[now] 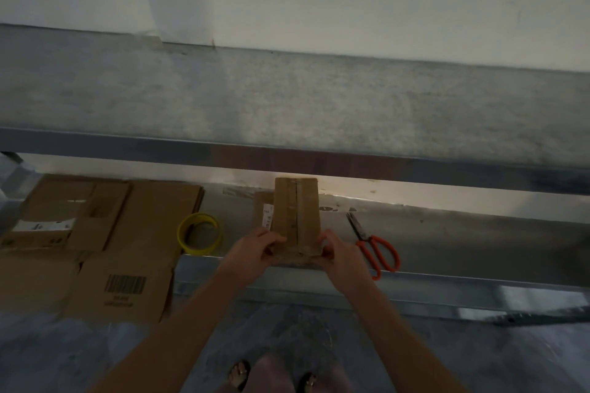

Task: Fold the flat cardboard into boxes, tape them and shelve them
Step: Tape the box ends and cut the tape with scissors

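- Cardboard box (297, 217), small, sits at centre frame on the lower shelf (447, 239); seam of tape (299, 212) runs down its top face, so this one looks folded and sealed.
- Left hand (255, 252) grips the near left corner, fingers curled onto the top face, thumb side below.
- Right hand (340, 257) grips the near right corner, fingers wrapped round the edge. Both closed on the box, not spread.
- Box's far end reaches under the upper shelf rail (287, 163); near end is at the front lip. My read: either sliding it in or lifting it off, can't tell which.
- Flat cardboard stack (95, 233) at lower left is unfolded, several sheets, one with a barcode facing up. That's the remaining work.
- Yellow tape roll (199, 233) lies between the stack and the box, just beside the stack's edge.
- Orange-handled scissors (373, 242) lie right of the box, near my right hand, not touching it.
- Upper shelf surface (319, 105) shows no finished boxes in view.
- Status guess: one box done, most of the stack left to fold, tape, shelve.
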